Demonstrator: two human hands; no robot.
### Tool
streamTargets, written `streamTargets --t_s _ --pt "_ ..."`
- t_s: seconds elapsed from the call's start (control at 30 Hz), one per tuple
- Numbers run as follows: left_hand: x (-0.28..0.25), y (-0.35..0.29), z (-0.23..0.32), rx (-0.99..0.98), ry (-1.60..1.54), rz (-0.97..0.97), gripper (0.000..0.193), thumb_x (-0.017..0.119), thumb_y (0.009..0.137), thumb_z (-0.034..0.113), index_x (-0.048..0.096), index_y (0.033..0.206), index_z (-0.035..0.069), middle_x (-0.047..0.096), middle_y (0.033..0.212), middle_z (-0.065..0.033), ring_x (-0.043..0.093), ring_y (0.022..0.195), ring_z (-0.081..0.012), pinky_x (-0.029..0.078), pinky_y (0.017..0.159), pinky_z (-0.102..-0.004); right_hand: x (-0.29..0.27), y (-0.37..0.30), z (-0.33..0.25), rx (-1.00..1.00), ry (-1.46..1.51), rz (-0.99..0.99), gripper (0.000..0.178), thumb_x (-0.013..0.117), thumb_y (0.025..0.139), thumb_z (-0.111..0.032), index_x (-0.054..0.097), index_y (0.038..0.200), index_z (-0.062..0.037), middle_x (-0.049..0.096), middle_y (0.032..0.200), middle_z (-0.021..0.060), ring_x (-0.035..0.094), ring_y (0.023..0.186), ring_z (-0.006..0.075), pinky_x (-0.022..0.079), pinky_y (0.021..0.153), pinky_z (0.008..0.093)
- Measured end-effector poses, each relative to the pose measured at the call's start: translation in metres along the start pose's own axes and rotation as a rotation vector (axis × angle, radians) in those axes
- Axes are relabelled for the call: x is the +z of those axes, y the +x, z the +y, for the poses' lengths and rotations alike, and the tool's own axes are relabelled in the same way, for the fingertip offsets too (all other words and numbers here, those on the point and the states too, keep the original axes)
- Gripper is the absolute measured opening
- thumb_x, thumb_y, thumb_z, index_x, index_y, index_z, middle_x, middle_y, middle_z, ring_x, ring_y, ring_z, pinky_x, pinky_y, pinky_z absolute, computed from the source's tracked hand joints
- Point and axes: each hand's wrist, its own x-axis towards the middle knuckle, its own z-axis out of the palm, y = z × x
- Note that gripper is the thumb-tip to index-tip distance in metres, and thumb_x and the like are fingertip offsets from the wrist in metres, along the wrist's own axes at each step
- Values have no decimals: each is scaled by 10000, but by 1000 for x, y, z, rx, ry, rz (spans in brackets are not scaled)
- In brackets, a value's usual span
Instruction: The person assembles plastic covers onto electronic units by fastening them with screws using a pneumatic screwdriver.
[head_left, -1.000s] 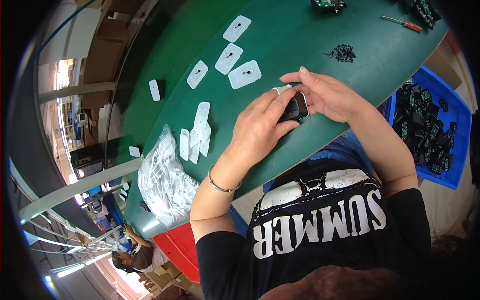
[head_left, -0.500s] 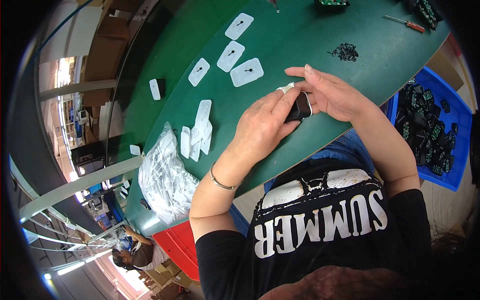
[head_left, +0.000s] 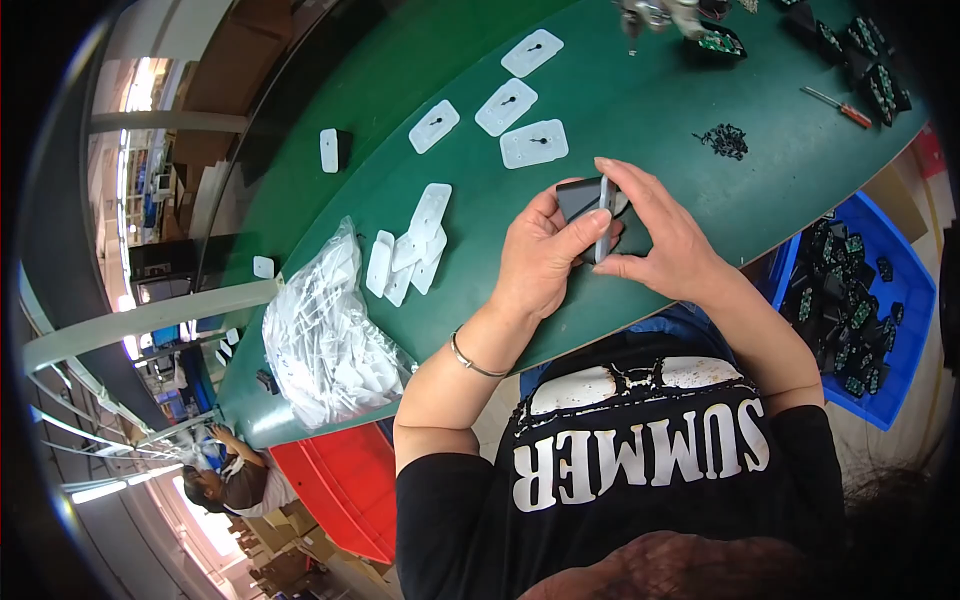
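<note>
Both hands hold a small black plastic case (head_left: pixel 577 198) with a pale flat cover (head_left: pixel 605 240) standing on edge along its right side. My left hand (head_left: pixel 545 250) grips the case from the left, its thumb across the cover's edge. My right hand (head_left: pixel 660 225) curves around the cover from the right, fingertips at its top and thumb near its bottom. Beyond them on the green table (head_left: pixel 620 110) lie several white covers, among them one cover (head_left: pixel 533 144) with a dark keyhole-shaped mark. A heap of small black parts (head_left: pixel 725 141) is beyond my right hand.
A clear bag of white pieces (head_left: pixel 325 340) and loose white covers (head_left: pixel 410 250) lie at left. A red-handled screwdriver (head_left: pixel 840 107) and circuit-board units (head_left: pixel 880 90) are far right. A blue bin (head_left: pixel 890 400) of black parts stands right, a red bin (head_left: pixel 335 490) lower left. Another person (head_left: pixel 240 480) works beyond.
The case has been turned, so the pale cover now shows edge-on. My right hand has closed in around it, and my left thumb now lies on the cover. The view has shifted slightly.
</note>
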Motion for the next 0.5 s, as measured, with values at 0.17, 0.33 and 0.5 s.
streamTargets --t_s 0.17,0.33,0.5 --pt "-4 -2 -1 -25 -34 -25 427 663 801 113 448 1147 -16 586 1006 -98 602 825 -156 520 704 -265 -1 1 -3 -2 1 0 890 786 580 -184 327 1333 -63 403 1319 131 410 1198 307 367 975 376" --pt "-6 -2 -5 7 -15 -33 444 666 800 120 438 1154 -22 584 1004 -96 593 827 -151 509 709 -260 0 2 -5 -77 -63 25 876 790 560 -129 346 1311 -50 429 1274 159 465 1131 321 453 884 373" --pt "-8 0 -7 35 80 -34 470 675 796 134 430 1160 -33 581 1002 -93 570 861 -138 490 725 -244 3 0 1 -120 -104 34 857 788 554 -116 370 1298 -34 433 1268 164 468 1127 319 454 884 375"
